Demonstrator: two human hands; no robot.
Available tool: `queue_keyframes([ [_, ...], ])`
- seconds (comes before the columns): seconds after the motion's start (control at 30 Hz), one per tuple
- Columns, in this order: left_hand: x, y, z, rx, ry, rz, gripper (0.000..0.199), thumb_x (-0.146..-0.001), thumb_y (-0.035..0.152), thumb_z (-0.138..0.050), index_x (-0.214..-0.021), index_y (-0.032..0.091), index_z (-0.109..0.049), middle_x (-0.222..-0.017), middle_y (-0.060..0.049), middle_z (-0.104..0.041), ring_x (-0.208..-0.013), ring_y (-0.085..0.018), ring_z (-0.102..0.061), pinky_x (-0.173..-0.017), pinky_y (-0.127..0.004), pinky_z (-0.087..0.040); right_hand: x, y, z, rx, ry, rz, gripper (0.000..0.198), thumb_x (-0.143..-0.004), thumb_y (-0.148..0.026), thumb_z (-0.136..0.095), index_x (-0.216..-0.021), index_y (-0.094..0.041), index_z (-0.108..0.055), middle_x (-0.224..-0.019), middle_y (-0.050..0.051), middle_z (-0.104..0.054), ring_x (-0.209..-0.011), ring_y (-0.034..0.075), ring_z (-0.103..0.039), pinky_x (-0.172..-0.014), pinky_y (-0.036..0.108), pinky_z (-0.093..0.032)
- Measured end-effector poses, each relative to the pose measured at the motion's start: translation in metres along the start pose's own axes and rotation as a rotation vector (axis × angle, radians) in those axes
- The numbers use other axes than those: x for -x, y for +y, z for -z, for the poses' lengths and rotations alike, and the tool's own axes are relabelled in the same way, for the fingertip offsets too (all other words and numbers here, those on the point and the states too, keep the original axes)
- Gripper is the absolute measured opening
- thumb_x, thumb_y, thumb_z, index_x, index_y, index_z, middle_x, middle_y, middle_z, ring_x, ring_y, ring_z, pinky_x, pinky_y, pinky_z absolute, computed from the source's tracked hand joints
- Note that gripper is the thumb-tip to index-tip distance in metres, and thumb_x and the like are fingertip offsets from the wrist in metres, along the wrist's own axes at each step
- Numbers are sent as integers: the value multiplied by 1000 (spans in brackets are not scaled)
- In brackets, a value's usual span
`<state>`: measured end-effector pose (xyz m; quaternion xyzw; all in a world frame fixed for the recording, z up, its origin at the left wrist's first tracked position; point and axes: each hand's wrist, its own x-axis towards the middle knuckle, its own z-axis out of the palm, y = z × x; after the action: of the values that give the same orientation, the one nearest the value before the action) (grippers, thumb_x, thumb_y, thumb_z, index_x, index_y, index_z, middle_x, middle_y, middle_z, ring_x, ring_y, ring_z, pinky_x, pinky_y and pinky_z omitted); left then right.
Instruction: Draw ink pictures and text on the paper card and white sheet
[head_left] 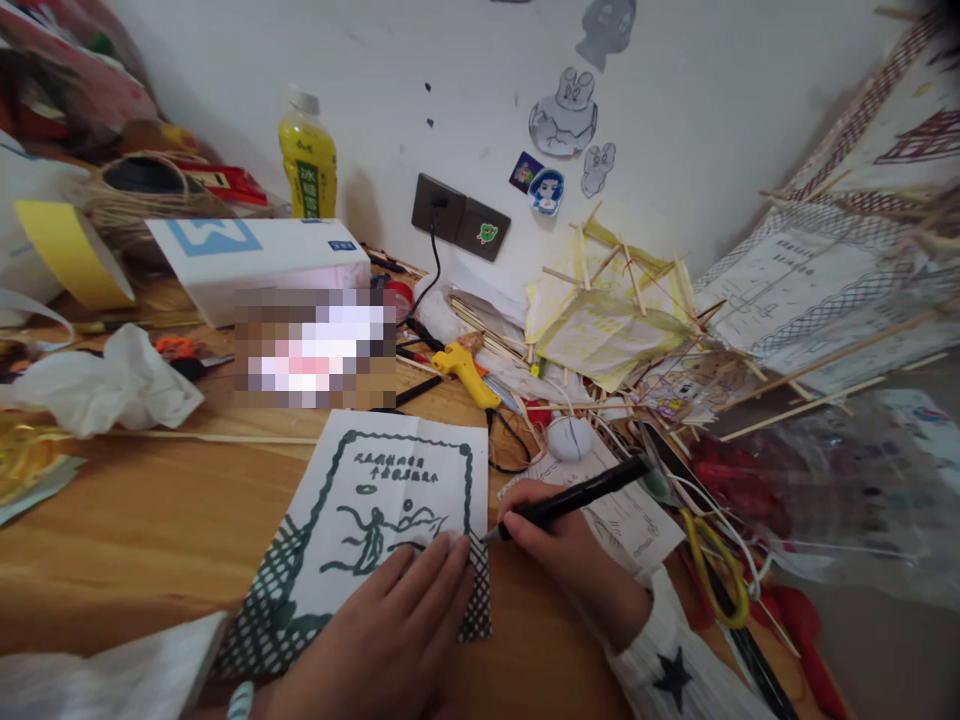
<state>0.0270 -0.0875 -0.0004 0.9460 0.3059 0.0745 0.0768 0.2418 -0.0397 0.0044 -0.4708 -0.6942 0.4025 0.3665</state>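
Observation:
A sheet of white paper lies on the wooden table, bearing a dark green drawing with a wavy frame, lines of characters and crosshatching along its lower edges. My left hand rests flat across the lower right of the sheet, fingers stretched out, covering part of the drawing. In my right hand is a black marker pen; thumb and fingers pinch it near the tip. Its tip is at the paper's right edge, beside the crosshatching and close to my left fingertips. I cannot tell whether it touches the paper.
Behind the sheet are a white box, a blurred-out bright patch, a yellow glue gun and a drink bottle. Paper-and-stick frames crowd the right, with yellow-handled scissors. Crumpled tissue and yellow tape lie left.

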Motion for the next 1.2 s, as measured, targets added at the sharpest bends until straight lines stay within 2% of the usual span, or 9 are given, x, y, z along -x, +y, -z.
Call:
queue_keyframes([
  [0.17,1,5,2,-52,-23,3,68,-70,17,-63,-136,5,-47,-145,-20,-39,-131,-36,-38,-108,-48,-30,3,5,0,-51,47,-56,19,-78,-33,-60,-66,-19,-56,-59,-2,-49,-55,13,-46,-53,24,-39],
  [0.27,3,7,2,-39,-3,2,58,-79,23,-62,-134,6,-51,-142,-19,-45,-129,-34,-40,-108,-47,-30,4,6,-1,-82,76,-76,18,-79,-35,-60,-71,-20,-58,-60,-2,-50,-53,12,-46,-50,24,-37],
  [0.33,3,6,1,-9,25,5,51,-88,35,-57,-131,8,-54,-140,-16,-49,-128,-32,-43,-109,-44,-29,4,5,-1,-83,54,-69,18,-81,-36,-61,-75,-20,-59,-62,-2,-53,-53,12,-47,-51,24,-38],
  [0.4,2,4,-1,9,50,9,52,-92,44,-51,-131,9,-55,-139,-15,-50,-128,-30,-43,-110,-43,-28,3,3,0,-68,17,-39,20,-82,-38,-61,-76,-20,-60,-64,-1,-55,-55,13,-49,-53,24,-40],
  [0.77,0,-3,-1,48,29,-11,58,-91,50,-51,-134,12,-52,-142,-15,-46,-127,-31,-46,-104,-40,-36,-1,2,0,39,-59,80,16,-85,-35,-58,-82,-20,-63,-72,1,-62,-66,15,-57,-63,26,-48],
  [1.0,1,-4,-2,16,67,-8,58,-90,52,-52,-132,12,-54,-140,-14,-48,-125,-30,-48,-103,-39,-37,1,0,0,33,-17,-12,15,-80,-29,-57,-69,-19,-57,-61,-2,-52,-57,13,-48,-55,24,-40],
  [1.1,-1,-4,-1,0,71,-20,57,-90,52,-51,-131,12,-55,-139,-14,-50,-124,-29,-49,-101,-38,-38,3,4,0,-2,22,-42,15,-78,-30,-57,-68,-19,-57,-60,-2,-49,-56,13,-46,-54,24,-38],
  [1.2,0,-2,-5,-37,134,-44,52,-90,51,-53,-124,13,-61,-132,-13,-57,-119,-28,-52,-99,-39,-38,5,8,-1,-59,81,-62,16,-80,-33,-57,-70,-20,-57,-59,-3,-49,-54,13,-46,-52,24,-38],
])
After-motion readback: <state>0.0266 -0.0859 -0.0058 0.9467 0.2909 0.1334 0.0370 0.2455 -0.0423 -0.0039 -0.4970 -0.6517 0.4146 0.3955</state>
